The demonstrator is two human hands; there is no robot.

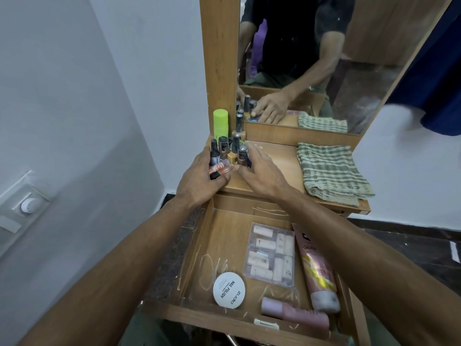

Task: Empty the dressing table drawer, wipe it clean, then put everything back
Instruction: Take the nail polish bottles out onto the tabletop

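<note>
From the head camera, the left hand grips a small red-labelled bottle beside the nail polish bottles standing on the tabletop; the right hand lies flat, fingers straight, against them. These look light, glassy, breakable and easily toppled, best pinched at the cap. The open drawer holds a round tin reading "NAIL POLISH".

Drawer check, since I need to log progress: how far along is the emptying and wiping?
Partly emptied. Done: nail polish bottles and a green tube stand on the tabletop. In hand: the left hand holds a small bottle by that cluster, with the right hand beside it. Left: a round tin, clear box, pink tube and lilac bottle remain in the drawer; the cloth lies folded.
</note>
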